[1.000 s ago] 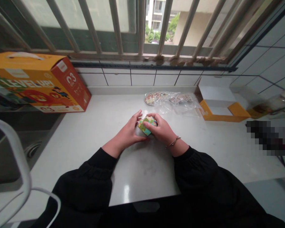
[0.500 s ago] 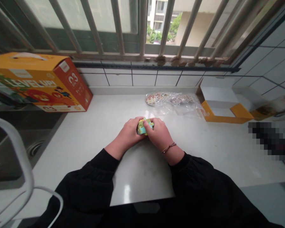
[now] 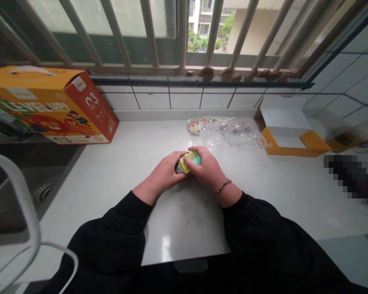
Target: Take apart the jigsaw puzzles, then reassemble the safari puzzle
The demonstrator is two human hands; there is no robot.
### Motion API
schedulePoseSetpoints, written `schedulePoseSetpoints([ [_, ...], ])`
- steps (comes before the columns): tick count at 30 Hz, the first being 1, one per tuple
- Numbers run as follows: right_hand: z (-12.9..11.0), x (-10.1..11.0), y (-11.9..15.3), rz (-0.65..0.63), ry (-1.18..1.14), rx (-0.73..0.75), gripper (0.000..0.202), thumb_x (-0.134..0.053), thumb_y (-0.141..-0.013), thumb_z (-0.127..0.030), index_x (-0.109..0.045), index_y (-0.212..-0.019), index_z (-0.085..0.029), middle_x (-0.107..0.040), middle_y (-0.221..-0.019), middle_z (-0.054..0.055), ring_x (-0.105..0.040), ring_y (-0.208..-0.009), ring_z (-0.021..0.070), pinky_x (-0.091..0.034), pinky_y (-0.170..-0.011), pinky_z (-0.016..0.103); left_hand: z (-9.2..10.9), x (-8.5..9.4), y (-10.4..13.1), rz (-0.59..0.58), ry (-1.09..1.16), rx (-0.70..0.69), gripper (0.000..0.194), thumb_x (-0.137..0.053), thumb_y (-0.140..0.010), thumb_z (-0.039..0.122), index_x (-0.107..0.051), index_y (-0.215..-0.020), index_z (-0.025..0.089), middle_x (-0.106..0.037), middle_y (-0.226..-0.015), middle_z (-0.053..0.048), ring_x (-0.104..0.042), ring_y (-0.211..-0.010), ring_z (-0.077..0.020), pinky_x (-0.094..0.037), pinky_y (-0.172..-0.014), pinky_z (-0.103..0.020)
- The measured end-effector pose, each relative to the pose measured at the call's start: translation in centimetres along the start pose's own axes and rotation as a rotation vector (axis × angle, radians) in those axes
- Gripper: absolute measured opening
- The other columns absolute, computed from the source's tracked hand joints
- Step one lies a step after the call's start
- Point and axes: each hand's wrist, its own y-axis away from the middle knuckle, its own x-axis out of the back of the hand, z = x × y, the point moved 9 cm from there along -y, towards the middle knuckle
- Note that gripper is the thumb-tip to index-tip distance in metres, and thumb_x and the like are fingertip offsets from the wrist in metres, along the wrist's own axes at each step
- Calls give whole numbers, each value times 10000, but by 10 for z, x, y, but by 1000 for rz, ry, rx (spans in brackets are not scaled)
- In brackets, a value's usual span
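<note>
A small green, yellow and light-blue patterned object (image 3: 190, 160) is held between both hands above the middle of the white counter (image 3: 190, 212). My left hand (image 3: 166, 171) wraps its left side. My right hand (image 3: 205, 164), with a thin bracelet at the wrist, grips the right side, its thumb lying over the near face. The fingers behind the object are partly hidden, and so is its underside. Beyond my hands, clear plastic bags (image 3: 222, 127) with patterned contents lie near the back wall.
On the left, a large orange and red carton (image 3: 88, 108) stands beside a dark sink (image 3: 12, 196). An open white and yellow box (image 3: 294, 143) sits at the back right. A white curved tube (image 3: 27, 204) crosses the lower left; a pixelated dark item lies far right.
The patterned object has turned between my hands and shows a different face. My right hand has shifted slightly up and right, and the camera view has moved a little.
</note>
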Motion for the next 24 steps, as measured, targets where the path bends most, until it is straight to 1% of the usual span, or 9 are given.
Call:
schedulePoseSetpoints([
  [3, 13, 10, -3, 48, 23, -61, 377, -725, -954, -453, -730, -1247, -215, -763, -1225, 142, -720, -1207, 335, -592, -1101, 506, 1, 0, 0, -11, 2, -1, 620, -896, -872, 383, -644, -1422, 247, -727, -1417, -119, -706, -1301, -332, -545, -1159, -510],
  [6, 21, 14, -4, 72, 13, -119, 391, -733, -943, -478, -736, -1239, -222, -779, -1236, 136, -735, -1191, 332, -595, -1097, 507, 5, 1, 1, -6, -2, -28, 604, -890, -899, 410, -639, -1424, 251, -716, -1421, -122, -694, -1318, -327, -539, -1168, -506],
  [10, 16, 9, -2, 51, -22, -115, 399, -722, -950, -484, -731, -1257, -230, -791, -1250, 121, -750, -1174, 319, -605, -1078, 494, 10, 2, 1, -5, 4, -54, 726, -946, -849, 508, -617, -1447, 262, -688, -1456, -128, -667, -1360, -346, -528, -1191, -517],
  [11, 13, 7, -2, 37, -30, -102, 402, -723, -950, -483, -730, -1264, -232, -793, -1251, 119, -753, -1170, 315, -605, -1075, 488, 10, 3, 1, -4, 10, -47, 723, -942, -853, 522, -618, -1444, 260, -692, -1447, -126, -672, -1351, -345, -531, -1188, -518],
  [14, 11, 8, -2, 22, -39, -86, 430, -728, -951, -501, -730, -1282, -227, -796, -1278, 128, -755, -1188, 316, -593, -1092, 483, 8, 3, 1, -5, 33, -15, 616, -882, -918, 529, -643, -1415, 255, -719, -1402, -115, -698, -1303, -329, -546, -1164, -508],
  [17, 21, 19, -3, 71, -27, -146, 480, -744, -932, -541, -738, -1280, -210, -800, -1277, 142, -760, -1149, 324, -597, -1056, 487, 5, 4, 1, -5, 52, 13, 599, -861, -937, 547, -658, -1421, 260, -729, -1419, -115, -704, -1303, -325, -553, -1152, -505],
  [20, 37, 33, -4, 96, -16, -244, 531, -760, -904, -581, -753, -1274, -199, -819, -1160, 122, -765, -1002, 309, -609, -946, 470, 1, 7, 1, 14, 60, 45, 638, -888, -908, 545, -669, -1431, 252, -743, -1417, -117, -714, -1298, -327, -558, -1144, -500],
  [22, 43, 41, -5, 108, 5, -278, 511, -759, -894, -568, -770, -1249, -201, -821, -1093, 106, -752, -963, 301, -596, -922, 461, 0, 9, 2, 27, 61, 59, 639, -895, -901, 527, -674, -1433, 250, -753, -1411, -113, -722, -1294, -324, -559, -1145, -495],
  [24, 47, 48, -6, 126, 19, -287, 479, -757, -887, -548, -782, -1219, -204, -820, -1069, 100, -740, -968, 299, -585, -933, 460, -1, 11, 2, 33, 63, 65, 630, -892, -905, 511, -675, -1436, 252, -758, -1416, -108, -726, -1298, -319, -560, -1151, -491],
])
